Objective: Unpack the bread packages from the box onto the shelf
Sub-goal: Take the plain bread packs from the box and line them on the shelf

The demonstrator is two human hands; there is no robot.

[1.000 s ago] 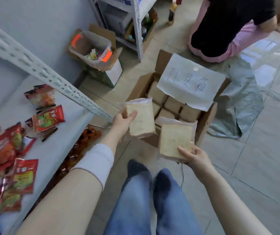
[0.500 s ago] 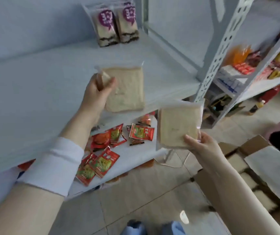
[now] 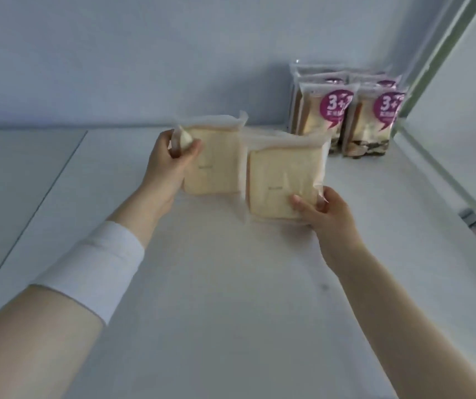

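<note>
Two clear-wrapped packages of pale sliced bread stand side by side over the white shelf [image 3: 231, 283]. My left hand [image 3: 167, 165] grips the left bread package [image 3: 216, 162] by its upper left corner. My right hand [image 3: 323, 217] pinches the right bread package [image 3: 280, 182] at its lower right corner, thumb on the front. Both packages are upright, faces towards me, near the middle of the shelf. Whether their lower edges touch the shelf I cannot tell. The box is out of view.
Several wrapped sandwich packs with purple round labels [image 3: 346, 116] stand in rows at the back right against the wall. A white shelf upright [image 3: 444, 50] rises at the right. A seam in the shelf board [image 3: 49, 185] runs at the left.
The view has swung from the box on the floor up to the upper shelf. Both hands carried their bread packages up and forward, over the shelf, close to the purple-labelled packs.
</note>
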